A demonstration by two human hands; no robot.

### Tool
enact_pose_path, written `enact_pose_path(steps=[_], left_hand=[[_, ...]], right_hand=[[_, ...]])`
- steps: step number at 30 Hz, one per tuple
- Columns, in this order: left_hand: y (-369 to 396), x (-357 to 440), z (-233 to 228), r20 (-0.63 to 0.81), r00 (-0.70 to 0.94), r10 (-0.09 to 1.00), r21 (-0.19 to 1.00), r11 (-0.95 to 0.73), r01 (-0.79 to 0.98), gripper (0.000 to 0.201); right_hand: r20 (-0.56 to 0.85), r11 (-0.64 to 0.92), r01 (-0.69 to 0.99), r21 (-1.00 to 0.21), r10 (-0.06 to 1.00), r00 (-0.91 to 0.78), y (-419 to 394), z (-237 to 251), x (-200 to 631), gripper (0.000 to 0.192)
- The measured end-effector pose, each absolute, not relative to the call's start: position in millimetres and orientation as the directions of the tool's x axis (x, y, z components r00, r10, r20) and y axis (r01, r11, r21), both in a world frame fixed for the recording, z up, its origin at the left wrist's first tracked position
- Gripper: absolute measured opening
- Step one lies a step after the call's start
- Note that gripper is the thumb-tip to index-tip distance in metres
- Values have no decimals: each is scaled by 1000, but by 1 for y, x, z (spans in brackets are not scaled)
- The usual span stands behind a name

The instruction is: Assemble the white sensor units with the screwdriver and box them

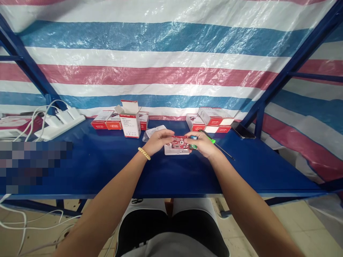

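Between my two hands is a red circuit board [179, 143], tilted up over a white plastic housing [175, 151] on the blue table. My left hand [159, 140] grips the board's left edge with thumb and fingers. On the other side my right hand [202, 144] pinches its right end, where a small green and blue part [193, 142] shows by the fingers. Behind my left hand lies a crumpled clear plastic bag [154, 132]. A screwdriver [223, 151] with a green and black handle rests just beyond my right hand, its shaft pointing right.
An open white and red box [130, 121] stands upright before several closed boxes [100, 120]. More boxes [211, 117] are stacked at back right, beside a black phone [243, 130]. A power strip [61, 123] with plugs and white cables sits at left. Blue frame posts flank the table.
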State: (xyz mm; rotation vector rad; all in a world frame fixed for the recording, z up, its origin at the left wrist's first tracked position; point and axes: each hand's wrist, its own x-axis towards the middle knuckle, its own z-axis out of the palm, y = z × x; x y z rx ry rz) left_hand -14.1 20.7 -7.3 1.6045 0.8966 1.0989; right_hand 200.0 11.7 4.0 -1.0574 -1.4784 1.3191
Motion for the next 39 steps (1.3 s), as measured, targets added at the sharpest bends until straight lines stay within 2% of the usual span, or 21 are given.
enact_pose_path(steps=[2, 4, 7, 10, 16, 24, 29, 35, 39], left_hand=[[20, -20, -6, 319, 296, 900, 886, -395, 244, 40], [20, -27, -4, 370, 339, 865, 754, -493, 435, 49], [20, -36, -4, 313, 483, 818, 575, -568, 589, 70], [22, -37, -8, 238, 549, 801, 494, -586, 642, 84], [21, -30, -10, 219, 560, 799, 545, -576, 609, 87], [11, -23, -6, 500, 441, 745, 538, -666, 516, 87], [8, -17, -5, 605, 406, 685, 495, -723, 482, 83], [5, -11, -7, 607, 434, 666, 463, -740, 488, 82], [5, -7, -8, 622, 438, 649, 428, -750, 504, 78]], right_hand=[[53, 60, 28, -998, 972, -227, 13, 4, 201, 30], [42, 44, 3, -999, 979, -198, 14, 4, 203, 29], [45, 45, -5, -999, 982, -184, 15, 3, 203, 25], [49, 54, 23, -998, 983, -177, 15, 2, 203, 22], [34, 45, 58, -997, 984, -176, 16, 0, 203, 22], [64, 53, -58, -997, 978, -199, 13, 7, 204, 26], [78, 54, -125, -991, 978, -192, 12, 7, 205, 30], [86, 84, -28, -996, 991, -106, 17, -3, 198, 37], [119, 124, 58, -991, 990, -75, 19, -7, 195, 31]])
